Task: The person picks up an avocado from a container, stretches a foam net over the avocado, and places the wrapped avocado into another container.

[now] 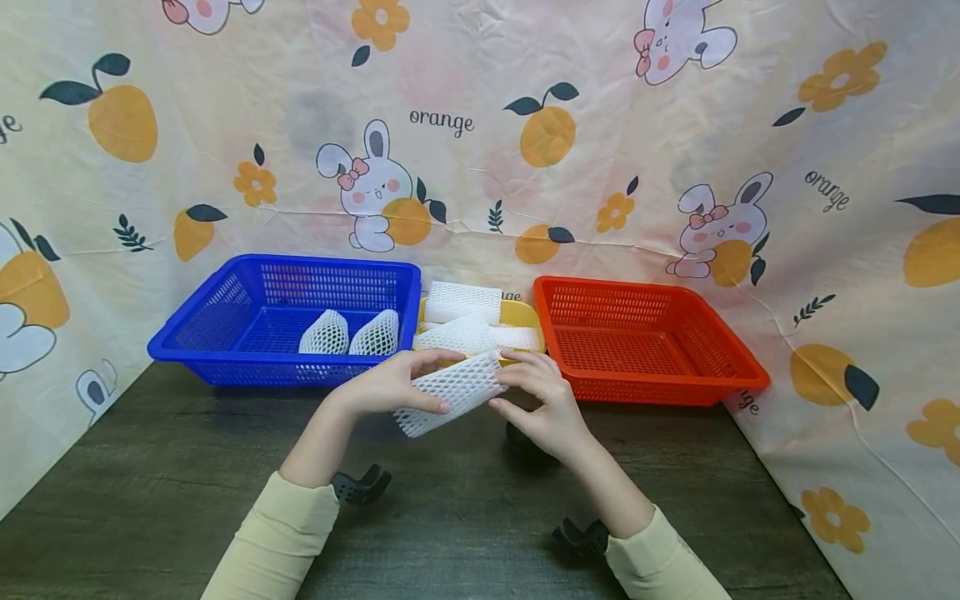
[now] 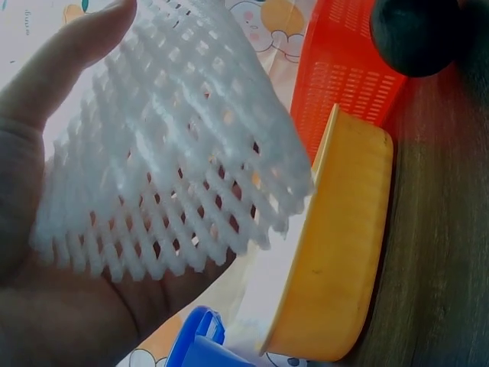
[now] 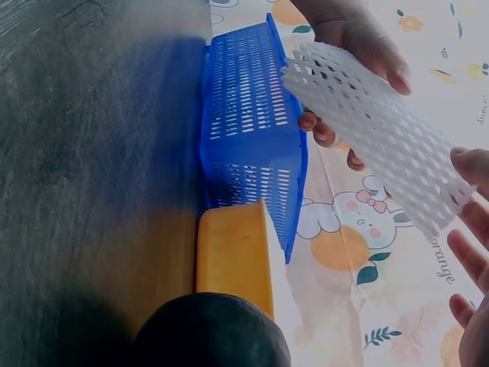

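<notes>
A white foam fruit net (image 1: 450, 392) slants in the air between the hands, in front of the yellow bin. My left hand (image 1: 382, 385) grips its lower left part, thumb on the near side and fingers behind; the left wrist view shows the mesh (image 2: 183, 153) against the palm. At the other end, my right hand (image 1: 543, 400) pinches the net's edge with its fingertips, also seen in the right wrist view beside the net (image 3: 382, 130). A dark round object (image 3: 214, 332) sits on the table, mostly hidden below the right hand in the head view.
Several more foam nets (image 1: 465, 302) lie in the yellow bin (image 2: 336, 252). To its left, a blue basket (image 1: 255, 367) holds two net-wrapped items (image 1: 324, 335). A red basket (image 1: 645, 387) stands to the right. Patterned cloth (image 1: 480, 183) hangs behind the dark wooden table (image 1: 450, 533).
</notes>
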